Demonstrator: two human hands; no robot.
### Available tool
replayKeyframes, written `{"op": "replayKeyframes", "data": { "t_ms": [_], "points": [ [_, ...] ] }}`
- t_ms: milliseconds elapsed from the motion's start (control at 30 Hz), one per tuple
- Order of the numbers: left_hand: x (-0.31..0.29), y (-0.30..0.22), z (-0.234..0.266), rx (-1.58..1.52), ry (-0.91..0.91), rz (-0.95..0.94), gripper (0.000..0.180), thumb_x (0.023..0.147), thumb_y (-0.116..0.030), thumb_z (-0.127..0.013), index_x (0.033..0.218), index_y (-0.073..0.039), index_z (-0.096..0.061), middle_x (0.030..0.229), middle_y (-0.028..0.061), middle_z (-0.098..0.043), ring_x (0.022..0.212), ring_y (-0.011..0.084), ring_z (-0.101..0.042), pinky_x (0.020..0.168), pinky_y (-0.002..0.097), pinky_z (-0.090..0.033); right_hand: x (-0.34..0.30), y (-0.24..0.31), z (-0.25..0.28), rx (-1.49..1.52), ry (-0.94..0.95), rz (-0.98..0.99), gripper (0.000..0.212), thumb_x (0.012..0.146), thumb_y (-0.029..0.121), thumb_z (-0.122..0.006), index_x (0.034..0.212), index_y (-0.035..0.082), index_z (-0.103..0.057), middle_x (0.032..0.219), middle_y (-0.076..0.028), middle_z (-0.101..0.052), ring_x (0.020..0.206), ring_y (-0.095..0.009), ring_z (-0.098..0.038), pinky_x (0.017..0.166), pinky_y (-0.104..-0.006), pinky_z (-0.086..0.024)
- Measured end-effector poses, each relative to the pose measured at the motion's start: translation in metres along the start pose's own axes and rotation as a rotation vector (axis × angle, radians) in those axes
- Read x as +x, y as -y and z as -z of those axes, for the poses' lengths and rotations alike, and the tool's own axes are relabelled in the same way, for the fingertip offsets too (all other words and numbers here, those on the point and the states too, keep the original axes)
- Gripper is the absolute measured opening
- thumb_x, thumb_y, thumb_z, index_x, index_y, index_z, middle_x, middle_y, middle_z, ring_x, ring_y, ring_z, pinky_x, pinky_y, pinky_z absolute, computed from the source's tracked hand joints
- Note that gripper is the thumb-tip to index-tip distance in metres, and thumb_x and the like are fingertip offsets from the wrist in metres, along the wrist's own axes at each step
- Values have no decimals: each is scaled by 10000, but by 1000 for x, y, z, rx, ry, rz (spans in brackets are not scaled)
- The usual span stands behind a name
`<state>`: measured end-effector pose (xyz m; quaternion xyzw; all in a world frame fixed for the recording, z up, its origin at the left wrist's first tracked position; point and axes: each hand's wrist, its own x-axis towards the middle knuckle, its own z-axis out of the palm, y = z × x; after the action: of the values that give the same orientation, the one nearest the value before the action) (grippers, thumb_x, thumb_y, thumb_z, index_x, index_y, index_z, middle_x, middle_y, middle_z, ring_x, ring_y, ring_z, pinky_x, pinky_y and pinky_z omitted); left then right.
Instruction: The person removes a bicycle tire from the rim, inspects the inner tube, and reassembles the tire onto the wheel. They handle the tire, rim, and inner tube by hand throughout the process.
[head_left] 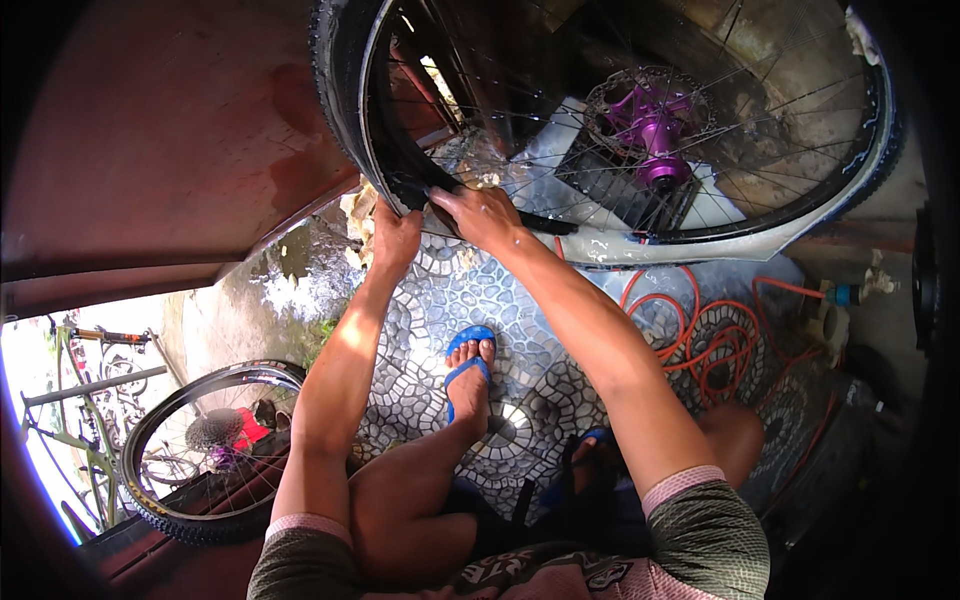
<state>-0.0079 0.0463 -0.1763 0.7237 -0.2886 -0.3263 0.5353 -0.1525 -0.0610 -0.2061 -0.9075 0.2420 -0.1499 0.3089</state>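
Observation:
A large bicycle wheel with a purple hub point(652, 135), a disc rotor and thin black spokes stands tilted in front of me. Its black tire point(340, 95) runs around the outside, with whitish wet residue along the lower right part. My left hand point(397, 240) is closed on the tire at the wheel's near left edge, beside a ragged pale clump point(358, 222). Just right of it, my right hand point(482, 214) grips the tire's inner edge by the rim, fingers curled over it. The fingertips of both hands are partly hidden.
Orange hose point(715, 345) lies coiled on the patterned stone floor point(410, 320) at right. A second wheel point(215, 450) with a cassette leans at lower left, near a green bicycle frame point(95, 430). A reddish-brown panel point(180, 140) fills the upper left. My foot wears a blue flip-flop point(470, 335).

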Motion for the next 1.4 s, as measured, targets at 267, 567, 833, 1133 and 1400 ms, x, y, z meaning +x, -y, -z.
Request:
{"op": "replayKeyframes", "data": {
  "t_ms": [267,567,833,1133,1400],
  "points": [
    [1,-1,2,-18,-48,16,455,820,49,-545,1273,13,-565,1074,74,-655,931,136,-582,807,294,-498,-10,8,4,-95,-228,141,473,937,58,-562,1329,298,-671,1115,-44,-614,958,-274,-704,713,-425,-616],
    [0,-7,2,95,-24,-36,513,815,47,-550,1327,26,-534,1143,112,-666,1031,185,-607,901,314,-499,-4,-6,-8,-74,-239,158,305,914,98,-634,1183,221,-712,1124,-61,-638,940,-309,-713,730,-451,-605],
    [-3,-10,0,142,-57,-106,416,861,10,-583,1276,1,-560,1081,74,-679,993,155,-621,847,321,-519,-4,7,1,12,-319,257,312,886,83,-659,1171,201,-709,1128,-26,-641,849,-299,-724,668,-417,-613],
    [-2,-9,6,188,6,-79,658,832,30,-576,1469,3,-414,1296,207,-634,1241,307,-607,1077,389,-454,6,3,-2,-118,-229,319,204,943,152,-601,1126,153,-692,1127,-78,-638,877,-303,-721,684,-429,-616],
    [-2,-14,5,210,-19,-19,659,836,24,-587,1468,5,-401,1285,200,-641,1217,294,-622,1065,385,-465,-8,-13,22,-83,40,385,314,945,157,-592,1255,143,-636,1348,-82,-666,956,-366,-728,779,-483,-609]
  ]
}}
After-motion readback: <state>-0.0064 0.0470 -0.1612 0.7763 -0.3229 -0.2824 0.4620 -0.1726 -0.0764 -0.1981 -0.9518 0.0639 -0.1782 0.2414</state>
